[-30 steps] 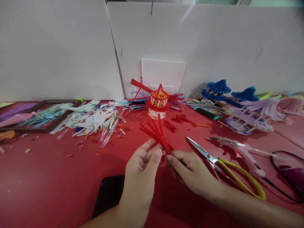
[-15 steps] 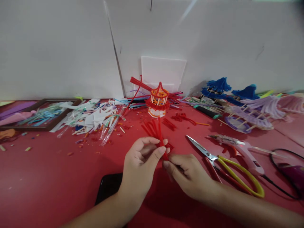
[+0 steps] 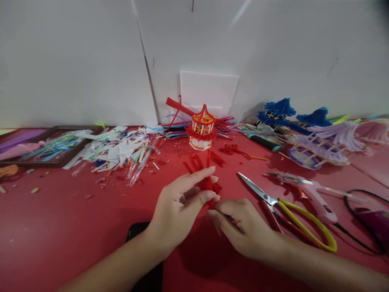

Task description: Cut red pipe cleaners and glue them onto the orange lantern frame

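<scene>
Several red pipe cleaners (image 3: pixel 208 183) are bunched between my two hands, fanned out at their upper ends. My left hand (image 3: pixel 179 202) pinches the bunch with its thumb, the forefinger stretched along it. Lower down, my right hand (image 3: pixel 243 227) is closed on the bottom end of the same bunch, its fingers partly hidden. Behind the hands stands a small pavilion (image 3: pixel 203 127) with orange rings, pale posts, a red fringe and a white base. Short red pipe cleaner pieces (image 3: pixel 217 159) lie in front of it.
Scissors (image 3: pixel 270 200) with yellow handles and a pink glue gun (image 3: pixel 319 202) lie at the right. Blue (image 3: pixel 279 108) and lilac fringed models (image 3: pixel 322 142) stand behind them. Paper scraps (image 3: pixel 121 148) and a brown frame (image 3: pixel 60 162) are at left. A black phone (image 3: pixel 148 280) lies under my left forearm.
My left forefinger has straightened and moved up over the red pipe cleaners, and the left forearm has shifted slightly left. My right hand stays nearly in place.
</scene>
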`<move>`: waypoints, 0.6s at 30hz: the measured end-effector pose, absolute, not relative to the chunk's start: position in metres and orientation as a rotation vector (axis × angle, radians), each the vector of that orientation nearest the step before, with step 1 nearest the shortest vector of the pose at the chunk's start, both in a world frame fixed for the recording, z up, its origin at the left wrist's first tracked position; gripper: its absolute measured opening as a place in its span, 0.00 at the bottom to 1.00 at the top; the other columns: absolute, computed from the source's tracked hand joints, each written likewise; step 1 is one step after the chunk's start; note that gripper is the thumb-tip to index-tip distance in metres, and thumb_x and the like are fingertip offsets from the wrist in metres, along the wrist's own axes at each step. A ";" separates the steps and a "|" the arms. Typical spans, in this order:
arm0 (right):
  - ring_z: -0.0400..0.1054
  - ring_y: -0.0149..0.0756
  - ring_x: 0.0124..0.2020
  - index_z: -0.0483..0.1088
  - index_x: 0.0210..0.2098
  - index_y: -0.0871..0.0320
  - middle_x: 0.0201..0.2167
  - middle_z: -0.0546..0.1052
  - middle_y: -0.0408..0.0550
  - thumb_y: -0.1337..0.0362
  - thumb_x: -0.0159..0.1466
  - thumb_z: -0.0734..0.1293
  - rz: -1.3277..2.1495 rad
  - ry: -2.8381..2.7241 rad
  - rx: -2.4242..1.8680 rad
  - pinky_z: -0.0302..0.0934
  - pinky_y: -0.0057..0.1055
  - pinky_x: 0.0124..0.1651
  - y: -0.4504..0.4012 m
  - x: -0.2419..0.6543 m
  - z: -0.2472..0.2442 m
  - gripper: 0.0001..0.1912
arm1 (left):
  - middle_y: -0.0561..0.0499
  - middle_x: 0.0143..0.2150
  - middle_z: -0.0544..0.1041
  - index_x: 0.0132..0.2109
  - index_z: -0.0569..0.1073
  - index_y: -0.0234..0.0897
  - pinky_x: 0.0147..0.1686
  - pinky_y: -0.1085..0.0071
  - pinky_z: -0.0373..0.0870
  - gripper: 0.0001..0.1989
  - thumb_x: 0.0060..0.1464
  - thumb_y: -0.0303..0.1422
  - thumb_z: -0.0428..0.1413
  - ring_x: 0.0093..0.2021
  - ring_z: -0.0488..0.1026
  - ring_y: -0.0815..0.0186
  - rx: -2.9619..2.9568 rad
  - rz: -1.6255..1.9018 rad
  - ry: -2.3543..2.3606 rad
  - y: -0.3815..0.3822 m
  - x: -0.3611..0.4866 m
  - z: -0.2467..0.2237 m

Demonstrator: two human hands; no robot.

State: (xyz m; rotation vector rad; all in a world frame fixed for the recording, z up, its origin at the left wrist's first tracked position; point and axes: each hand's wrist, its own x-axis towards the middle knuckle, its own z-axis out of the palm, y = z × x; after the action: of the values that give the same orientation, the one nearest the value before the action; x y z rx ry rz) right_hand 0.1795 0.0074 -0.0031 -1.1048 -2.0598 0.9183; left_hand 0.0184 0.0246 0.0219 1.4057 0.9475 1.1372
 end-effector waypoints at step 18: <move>0.56 0.25 0.16 0.58 0.18 0.56 0.14 0.62 0.39 0.60 0.67 0.57 0.978 -2.035 -1.127 0.50 0.24 0.21 0.007 0.180 -0.006 0.20 | 0.48 0.45 0.78 0.49 0.72 0.41 0.42 0.72 0.73 0.15 0.54 0.27 0.56 0.41 0.77 0.67 1.364 0.967 0.847 0.032 0.013 0.024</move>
State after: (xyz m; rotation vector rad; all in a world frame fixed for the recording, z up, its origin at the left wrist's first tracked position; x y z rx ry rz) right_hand 0.1795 0.0074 -0.0064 -1.1268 -2.0352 0.9783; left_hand 0.0131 0.0322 0.0243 1.3641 0.8467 0.9674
